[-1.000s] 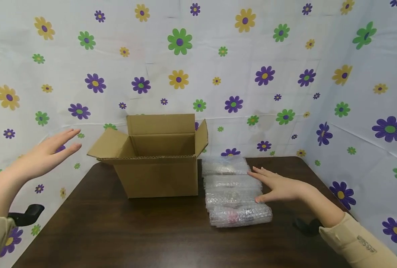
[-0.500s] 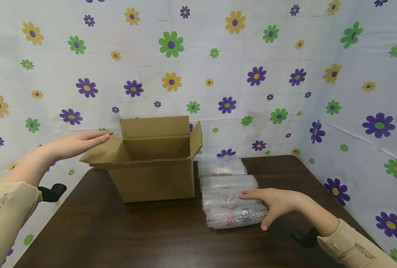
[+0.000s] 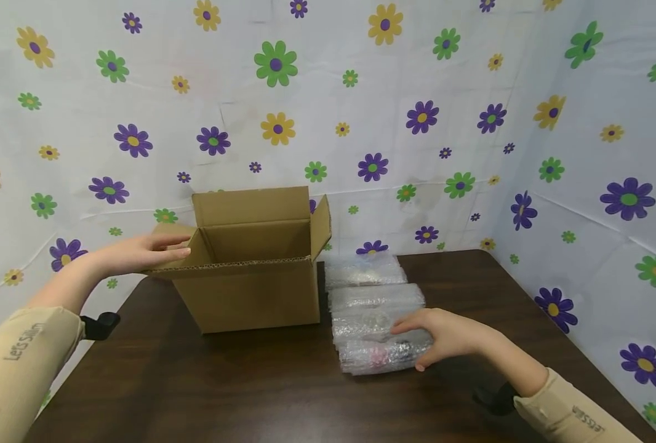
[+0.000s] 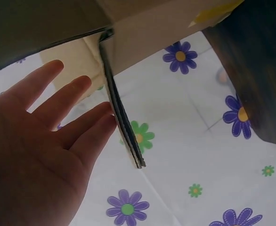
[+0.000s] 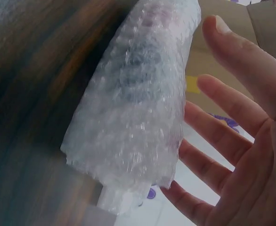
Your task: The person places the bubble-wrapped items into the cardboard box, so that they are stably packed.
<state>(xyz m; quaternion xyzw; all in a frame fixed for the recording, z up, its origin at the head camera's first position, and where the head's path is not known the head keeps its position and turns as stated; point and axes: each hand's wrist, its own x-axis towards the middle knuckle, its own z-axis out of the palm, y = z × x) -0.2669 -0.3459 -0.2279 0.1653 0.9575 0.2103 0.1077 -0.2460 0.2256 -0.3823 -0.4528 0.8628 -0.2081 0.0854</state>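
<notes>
An open cardboard box (image 3: 245, 298) stands on the table with its flaps up and spread. My left hand (image 3: 140, 253) lies over its left flap. In the left wrist view the fingers of that hand (image 4: 39, 150) are extended beside the flap's edge (image 4: 121, 117); the thumb is out of sight. My right hand (image 3: 452, 332) hovers by the front bubble-wrapped roll (image 3: 369, 358), thumb and fingers spread around its right end. Up close in the right wrist view, fingertips of the right hand (image 5: 251, 136) lie along the edge of the bubble-wrapped roll (image 5: 133, 99); contact cannot be told.
More bubble-wrapped rolls (image 3: 375, 298) lie in a row behind the front one, right of the box. The dark wooden table (image 3: 261, 387) extends in front of them. A flowered sheet (image 3: 394, 80) hangs behind and at the right.
My left hand has moved right and down onto the box's left flap. The right hand has come lower and nearer, from the back rolls to the front one. The head view has shifted slightly.
</notes>
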